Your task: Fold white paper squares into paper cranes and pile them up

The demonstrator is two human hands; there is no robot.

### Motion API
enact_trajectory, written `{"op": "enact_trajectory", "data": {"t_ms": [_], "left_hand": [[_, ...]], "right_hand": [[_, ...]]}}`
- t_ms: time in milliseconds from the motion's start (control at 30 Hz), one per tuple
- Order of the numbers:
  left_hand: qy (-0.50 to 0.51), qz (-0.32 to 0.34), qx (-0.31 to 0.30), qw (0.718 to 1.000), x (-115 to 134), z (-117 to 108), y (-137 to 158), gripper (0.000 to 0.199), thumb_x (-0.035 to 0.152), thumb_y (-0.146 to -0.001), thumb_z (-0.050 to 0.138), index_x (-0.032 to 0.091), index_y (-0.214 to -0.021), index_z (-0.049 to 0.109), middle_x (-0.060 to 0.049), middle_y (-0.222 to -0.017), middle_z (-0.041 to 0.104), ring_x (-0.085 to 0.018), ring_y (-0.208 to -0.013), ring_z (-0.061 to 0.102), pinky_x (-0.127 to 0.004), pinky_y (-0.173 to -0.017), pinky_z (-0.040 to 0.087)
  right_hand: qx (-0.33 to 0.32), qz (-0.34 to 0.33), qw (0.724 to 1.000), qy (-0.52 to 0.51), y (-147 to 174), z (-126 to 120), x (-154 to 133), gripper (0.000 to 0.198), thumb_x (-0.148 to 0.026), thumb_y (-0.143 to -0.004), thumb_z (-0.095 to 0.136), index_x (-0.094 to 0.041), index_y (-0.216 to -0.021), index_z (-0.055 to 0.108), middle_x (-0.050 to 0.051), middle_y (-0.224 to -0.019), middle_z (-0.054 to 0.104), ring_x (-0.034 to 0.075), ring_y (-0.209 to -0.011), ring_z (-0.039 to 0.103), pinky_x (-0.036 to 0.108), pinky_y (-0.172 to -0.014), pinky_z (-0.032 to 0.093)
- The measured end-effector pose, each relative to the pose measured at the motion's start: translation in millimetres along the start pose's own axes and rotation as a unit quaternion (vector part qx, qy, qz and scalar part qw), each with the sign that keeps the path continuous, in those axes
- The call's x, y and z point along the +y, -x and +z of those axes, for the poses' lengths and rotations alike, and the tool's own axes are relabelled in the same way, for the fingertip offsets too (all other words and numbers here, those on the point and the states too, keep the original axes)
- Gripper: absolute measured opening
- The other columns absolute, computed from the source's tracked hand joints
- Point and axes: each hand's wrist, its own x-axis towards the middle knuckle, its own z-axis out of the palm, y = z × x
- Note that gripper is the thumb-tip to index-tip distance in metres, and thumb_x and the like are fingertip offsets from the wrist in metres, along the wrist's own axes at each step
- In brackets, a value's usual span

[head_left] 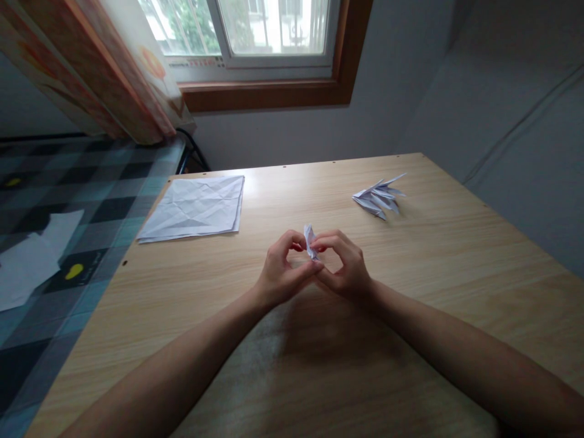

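Between both hands, over the middle of the wooden table, is a small piece of folded white paper, held roughly upright. My left hand is closed on it from the left, thumb reaching across to its lower end. From the right, my right hand pinches the same paper between curled fingers and thumb. The fingers hide part of the paper, so its exact folded shape cannot be made out. Farther back on the right lies a spiky bundle of folded white paper, touched by neither hand.
A stack of creased white paper sheets lies at the back left of the wooden table. To the left, a bed with a checked cover carries loose paper pieces. A wall and window stand behind.
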Motion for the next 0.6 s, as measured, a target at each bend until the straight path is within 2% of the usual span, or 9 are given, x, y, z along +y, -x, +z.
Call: {"op": "enact_trajectory", "data": {"t_ms": [133, 333, 600], "left_hand": [[0.026, 0.001, -0.014, 1.0, -3.5, -0.5, 0.4, 0.026, 0.041, -0.078, 0.071, 0.018, -0.087, 0.061, -0.005, -0.086, 0.064, -0.019, -0.083, 0.059, -0.034, -0.079, 0.048], [0.069, -0.027, -0.023, 0.997, -4.6, -0.8, 2.1, 0.019, 0.04, -0.087, 0.062, 0.021, -0.089, 0.063, -0.005, -0.088, 0.066, -0.02, -0.085, 0.063, -0.033, -0.077, 0.05], [0.087, -0.045, -0.03, 0.995, -2.1, -0.5, 1.6, 0.027, 0.045, -0.086, 0.063, 0.018, -0.086, 0.063, -0.005, -0.083, 0.066, -0.019, -0.081, 0.063, -0.031, -0.072, 0.05]], "right_hand": [[-0.003, 0.04, 0.997, -0.065, -1.9, -1.6, 0.0, 0.018, -0.024, -0.081, 0.064, -0.025, -0.098, 0.06, 0.004, -0.093, 0.063, 0.02, -0.082, 0.06, 0.036, -0.072, 0.052], [0.001, 0.11, 0.982, -0.153, 2.9, 0.1, 1.8, 0.018, -0.022, -0.081, 0.061, -0.024, -0.1, 0.06, 0.002, -0.092, 0.064, 0.018, -0.083, 0.062, 0.035, -0.077, 0.052], [-0.011, 0.125, 0.979, -0.163, 3.8, -0.2, 4.7, 0.022, -0.036, -0.081, 0.071, -0.023, -0.093, 0.058, 0.001, -0.086, 0.061, 0.017, -0.078, 0.06, 0.034, -0.075, 0.051]]}}
